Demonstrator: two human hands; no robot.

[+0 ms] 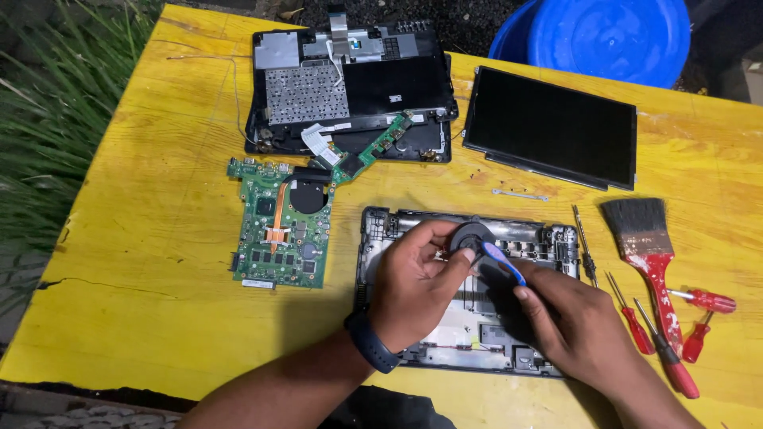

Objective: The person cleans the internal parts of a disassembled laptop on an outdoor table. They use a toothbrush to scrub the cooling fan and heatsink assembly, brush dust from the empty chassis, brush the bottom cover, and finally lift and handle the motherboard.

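Note:
My left hand pinches a small round black fan above the grey laptop base shell. A dark band sits on that wrist. My right hand grips a blue-handled tool whose tip touches the fan's lower edge. Both hands hover over the middle of the shell and hide most of its inside.
A green motherboard lies left of the shell. Behind it sits a black laptop keyboard frame and a loose screen panel. A paintbrush and red screwdrivers lie at right. A blue tub stands beyond the yellow table.

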